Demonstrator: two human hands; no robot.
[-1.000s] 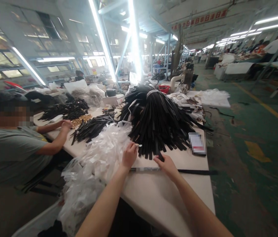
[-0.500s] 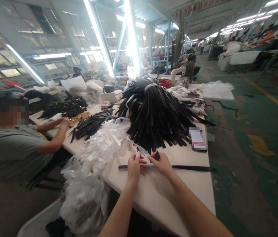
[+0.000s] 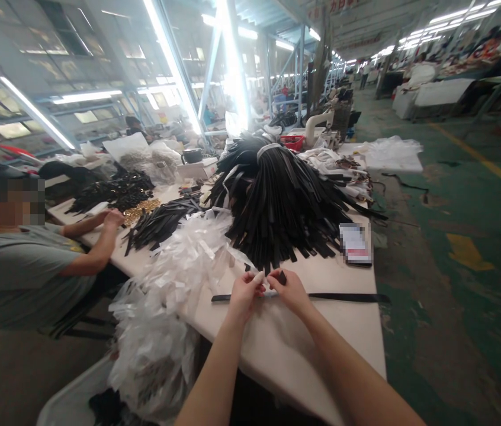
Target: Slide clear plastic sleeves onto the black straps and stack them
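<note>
My left hand is closed over the near table, its fingers curled together and a pale covering on the thumb tip. Whatever it pinches is too small to make out. Close beside it, my right hand grips a short black piece that sticks up between thumb and fingers. A long black strap lies flat across the table beneath both hands, its middle partly hidden by them. Just beyond the fingertips spreads a large tied bundle of black straps.
Crumpled clear plastic film spills off the table's left edge. A phone lies near the right edge of the white table. At the left sits a co-worker, hands near small gold parts and loose black strips.
My left fingers have curled in from a looser spread, and the two hands are closer together. A translucent strip seen near the fingers before is less visible. The black strap stays in place.
</note>
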